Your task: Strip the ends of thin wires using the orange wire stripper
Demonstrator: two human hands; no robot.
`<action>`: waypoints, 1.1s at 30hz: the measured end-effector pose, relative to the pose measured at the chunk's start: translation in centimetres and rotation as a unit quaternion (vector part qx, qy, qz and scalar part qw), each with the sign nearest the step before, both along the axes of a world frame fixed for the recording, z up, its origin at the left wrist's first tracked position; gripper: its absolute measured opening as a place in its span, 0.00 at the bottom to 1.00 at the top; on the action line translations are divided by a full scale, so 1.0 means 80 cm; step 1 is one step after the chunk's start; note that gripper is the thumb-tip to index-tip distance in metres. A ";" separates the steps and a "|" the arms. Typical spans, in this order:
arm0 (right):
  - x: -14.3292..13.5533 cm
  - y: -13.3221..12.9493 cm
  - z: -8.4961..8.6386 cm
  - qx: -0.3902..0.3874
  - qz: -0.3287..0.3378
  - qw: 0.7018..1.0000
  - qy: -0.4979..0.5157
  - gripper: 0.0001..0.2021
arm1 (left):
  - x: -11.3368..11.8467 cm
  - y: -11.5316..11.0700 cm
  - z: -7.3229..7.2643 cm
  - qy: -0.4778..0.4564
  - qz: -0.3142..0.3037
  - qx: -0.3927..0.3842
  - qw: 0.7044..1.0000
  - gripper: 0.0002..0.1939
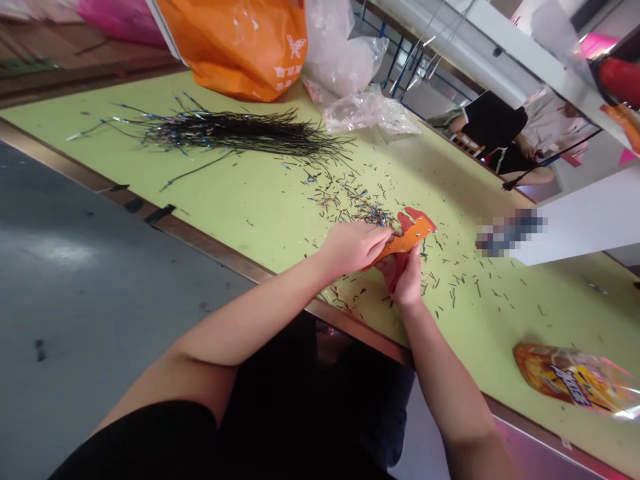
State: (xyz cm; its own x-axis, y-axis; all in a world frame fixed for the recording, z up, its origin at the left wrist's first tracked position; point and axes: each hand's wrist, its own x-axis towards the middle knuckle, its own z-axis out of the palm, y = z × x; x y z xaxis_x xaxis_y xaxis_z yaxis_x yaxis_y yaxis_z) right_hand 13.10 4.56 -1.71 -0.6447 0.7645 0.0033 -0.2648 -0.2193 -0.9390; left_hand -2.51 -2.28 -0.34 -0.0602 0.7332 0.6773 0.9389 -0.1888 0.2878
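Note:
My right hand (407,280) is wrapped round the handles of an orange and red wire stripper (413,233), whose head points up and to the right. Right beside the tool is my left hand (353,248), its fingers pressed together near the jaws; what they pinch, if anything, is hidden. Beyond both hands lie short cut scraps (367,207), black with some blue bits, strewn over the green tabletop. Farther left is a large bundle of thin black wires (240,130) with blue and silvery ends, and one loose wire (197,168) lies apart from it.
An orange plastic bag (240,47) and clear plastic bags (370,110) stand at the back. A snack packet (575,377) lies at the right. A white panel (575,220) juts over the table's right side. Another person (530,130) sits beyond the table.

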 end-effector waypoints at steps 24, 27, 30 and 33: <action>0.001 -0.003 -0.003 0.027 -0.045 0.997 -0.049 0.32 | 0.009 -0.009 0.012 0.007 -0.033 -0.030 0.999 0.17; -0.001 -0.004 0.000 0.038 -0.052 0.996 -0.061 0.33 | 0.009 -0.010 0.013 -0.001 -0.035 -0.029 0.999 0.17; -0.003 -0.005 0.001 0.055 -0.053 0.995 -0.060 0.34 | 0.009 -0.009 0.012 -0.007 -0.037 -0.031 0.999 0.17; -0.004 -0.006 -0.001 0.064 -0.046 0.996 -0.047 0.34 | 0.009 -0.009 0.012 -0.005 -0.039 -0.035 0.999 0.17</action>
State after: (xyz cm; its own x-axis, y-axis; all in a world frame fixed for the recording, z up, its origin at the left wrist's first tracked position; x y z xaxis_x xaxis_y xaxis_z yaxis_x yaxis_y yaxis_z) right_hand 12.81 4.12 -1.75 -0.5732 0.8180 0.0484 -0.1881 -0.0739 -0.9794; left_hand -1.78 -3.02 0.59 -0.0076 0.7812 0.6243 0.9187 -0.2411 0.3129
